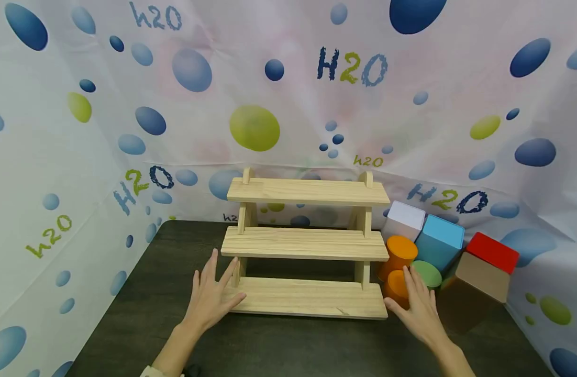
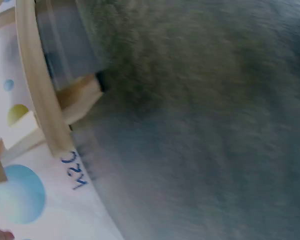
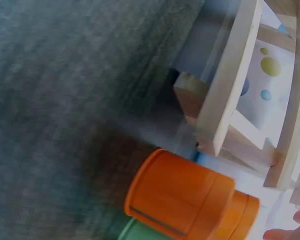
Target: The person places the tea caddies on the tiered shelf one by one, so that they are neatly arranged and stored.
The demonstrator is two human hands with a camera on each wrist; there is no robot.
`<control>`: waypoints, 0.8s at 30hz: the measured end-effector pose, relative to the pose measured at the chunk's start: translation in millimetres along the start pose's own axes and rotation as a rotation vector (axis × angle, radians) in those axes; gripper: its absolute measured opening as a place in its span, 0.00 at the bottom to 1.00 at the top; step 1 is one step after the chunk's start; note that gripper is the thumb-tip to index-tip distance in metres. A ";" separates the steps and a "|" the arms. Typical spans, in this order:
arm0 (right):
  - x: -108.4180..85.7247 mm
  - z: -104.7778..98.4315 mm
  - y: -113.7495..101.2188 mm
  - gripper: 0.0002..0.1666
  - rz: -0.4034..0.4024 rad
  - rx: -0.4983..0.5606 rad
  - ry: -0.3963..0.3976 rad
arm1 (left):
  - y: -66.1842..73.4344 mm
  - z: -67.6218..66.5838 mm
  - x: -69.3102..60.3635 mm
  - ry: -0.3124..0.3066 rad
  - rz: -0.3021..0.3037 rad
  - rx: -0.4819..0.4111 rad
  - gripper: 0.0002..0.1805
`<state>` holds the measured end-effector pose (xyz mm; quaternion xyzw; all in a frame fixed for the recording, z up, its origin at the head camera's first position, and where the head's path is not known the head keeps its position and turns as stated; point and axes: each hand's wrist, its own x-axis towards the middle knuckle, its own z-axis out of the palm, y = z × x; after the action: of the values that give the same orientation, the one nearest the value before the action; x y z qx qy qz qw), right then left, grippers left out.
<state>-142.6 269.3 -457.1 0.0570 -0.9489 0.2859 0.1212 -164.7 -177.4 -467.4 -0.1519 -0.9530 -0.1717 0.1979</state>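
Three-tier wooden shelf [image 1: 304,242], left hand [image 1: 209,297] spread, empty, right hand [image 1: 418,309] spread, empty, partly hiding green cylinder [image 1: 429,273], contact unclear

Head view from above, forward and down; wrist views nearer, sideways, wooden shelf [image 1: 307,243] in both.

Shelf [image 1: 304,244] and containers [image 1: 434,248] on dark table [image 1: 288,345]
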 end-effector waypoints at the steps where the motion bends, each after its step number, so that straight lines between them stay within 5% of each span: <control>1: -1.3 -0.2 1.7 0.50 0.010 0.030 0.015 | -3.4 0.8 -1.5 0.032 0.012 -0.021 0.45; 5: -5.1 -0.3 7.8 0.50 0.093 0.142 0.047 | -18.5 4.1 -8.0 0.094 0.027 -0.106 0.41; 12: -5.4 2.9 20.5 0.56 0.380 0.250 0.011 | -39.2 12.8 -16.8 0.081 0.000 -0.188 0.29; 16: -5.5 8.7 26.4 0.58 0.468 0.285 0.016 | -43.1 16.1 -20.3 0.005 -0.045 -0.204 0.28; 24: -2.3 22.2 29.9 0.58 0.511 0.273 0.070 | -45.6 22.6 -18.4 -0.217 -0.165 -0.192 0.36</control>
<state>-150.1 281.9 -491.5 -0.1778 -0.8805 0.4339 0.0692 -172.2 -213.6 -507.0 -0.1089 -0.9573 -0.2601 0.0636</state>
